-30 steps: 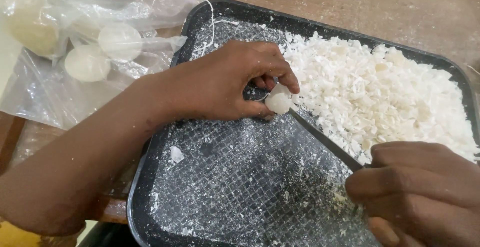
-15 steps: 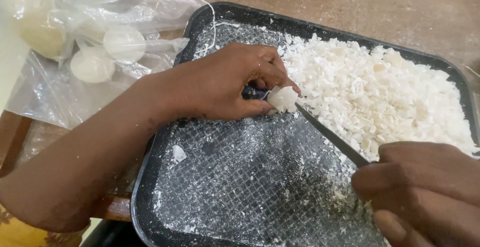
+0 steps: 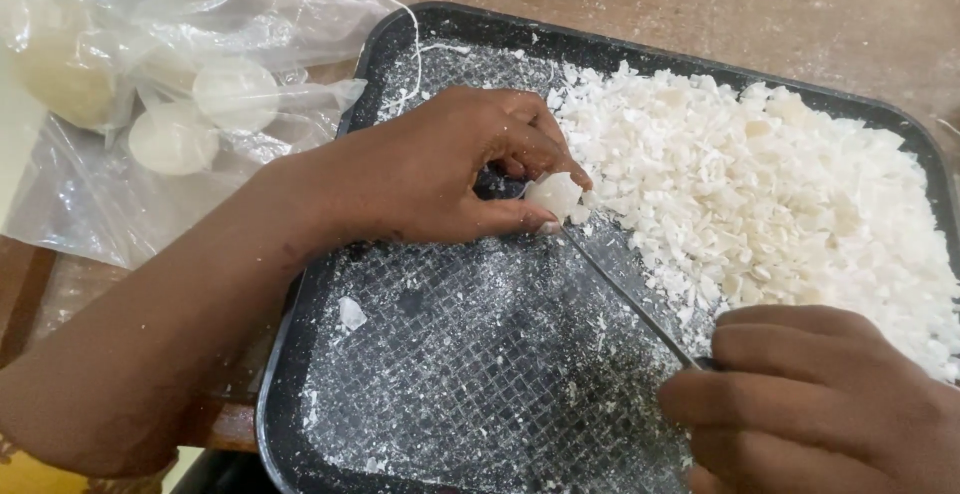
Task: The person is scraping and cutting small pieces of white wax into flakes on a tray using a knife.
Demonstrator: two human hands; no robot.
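Wax lump pinched in left hand over tray middle; right hand clamped on knife, tip touching the lump.

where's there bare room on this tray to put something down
The near-left tray floor is bare of pieces, bordered by the left hand, the knife and the near rim, though dusted with crumbs. The far-right half is crowded with white chips. The right hand covers the near-right corner.

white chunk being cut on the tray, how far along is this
Done: a big heap of white chips fills the right of the black tray. In hand: left hand pinches a small white chunk, right hand works the knife. Left: round white pieces in the plastic bag.
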